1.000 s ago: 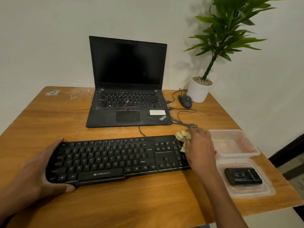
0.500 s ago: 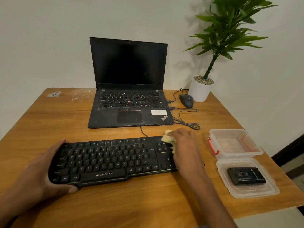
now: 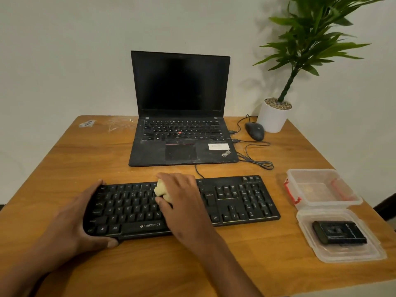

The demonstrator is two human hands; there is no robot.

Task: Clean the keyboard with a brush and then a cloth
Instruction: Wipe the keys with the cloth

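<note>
The keyboard [image 3: 182, 206] lies at six o'clock from the laptop [image 3: 182, 125]. Our right hand [image 3: 182, 196] bunches the cloth [image 3: 161, 190] onto mid-board keys; our left hand [image 3: 72, 224], fingers curled round the nine o'clock end, steadies it against sliding.

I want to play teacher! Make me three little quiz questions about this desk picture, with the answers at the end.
1. True or false: the right hand holds a brush.
2. Which part of the keyboard does the left hand grip? A) its left end B) its number pad C) its cable
3. Fill in: the small black object lies on a clear plastic ____.

Key
1. False: it presses a yellowish cloth on the keys.
2. A
3. lid, in front of the clear container with red clips.
</note>
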